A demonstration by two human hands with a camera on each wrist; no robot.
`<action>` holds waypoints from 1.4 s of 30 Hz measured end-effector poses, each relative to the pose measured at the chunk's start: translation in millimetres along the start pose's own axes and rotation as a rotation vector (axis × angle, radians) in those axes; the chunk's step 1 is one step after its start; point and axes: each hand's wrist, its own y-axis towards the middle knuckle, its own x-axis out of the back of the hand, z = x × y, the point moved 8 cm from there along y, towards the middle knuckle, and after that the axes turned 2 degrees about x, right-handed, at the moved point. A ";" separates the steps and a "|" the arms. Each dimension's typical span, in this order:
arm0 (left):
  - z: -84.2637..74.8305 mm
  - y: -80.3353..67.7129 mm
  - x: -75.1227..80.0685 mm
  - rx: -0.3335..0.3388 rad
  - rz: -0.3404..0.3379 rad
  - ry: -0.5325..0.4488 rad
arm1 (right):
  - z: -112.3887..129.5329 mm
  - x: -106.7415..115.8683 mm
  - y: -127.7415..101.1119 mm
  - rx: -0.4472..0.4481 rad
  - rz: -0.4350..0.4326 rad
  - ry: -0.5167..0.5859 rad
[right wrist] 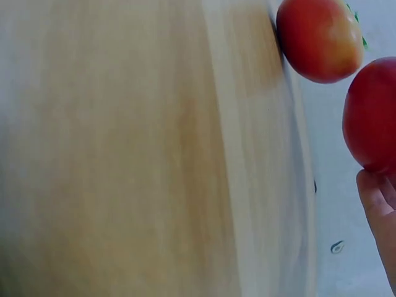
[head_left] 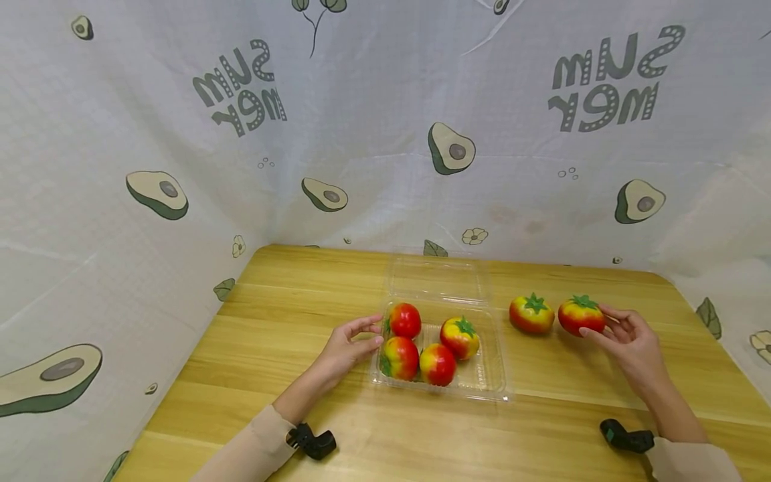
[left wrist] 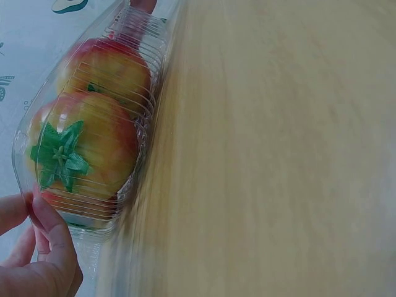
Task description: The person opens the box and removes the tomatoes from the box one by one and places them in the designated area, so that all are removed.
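Note:
My left hand [head_left: 342, 348] pinches the left rim of a clear plastic clamshell box [head_left: 490, 358] between thumb and fingers, as the left wrist view shows close up. Several red-and-yellow toy tomatoes lie in the box, among them one with its green leafy top [left wrist: 60, 154] facing the box's left wall. My right hand [head_left: 632, 345] holds another tomato [head_left: 579, 316] by its right side, thumb in front and fingers behind. In the right wrist view this tomato [right wrist: 374, 117] hangs above the tabletop. One more tomato [head_left: 531, 314] stands on the table just left of it.
The box's open lid [head_left: 436, 278] lies flat behind it, toward the table's back edge. A wooden table [head_left: 253, 348] carries everything. Behind and beside it hangs a pale curtain [head_left: 373, 120] printed with avocados. Black wrist devices [head_left: 313, 443] sit at both cuffs.

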 end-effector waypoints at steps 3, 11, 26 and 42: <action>0.2 -0.1 -0.1 0.003 -0.001 -0.002 | -3.8 2.7 0.8 -0.025 -0.001 -0.003; 0.4 0.1 -0.6 0.001 0.000 -0.007 | -10.1 7.7 2.4 -0.086 0.008 -0.036; 0.9 0.4 0.0 0.003 -0.005 -0.012 | -20.3 8.3 -0.8 -0.150 0.039 -0.010; 0.6 -0.5 -0.4 0.004 -0.006 -0.013 | -24.4 10.6 -3.1 -0.181 0.047 0.063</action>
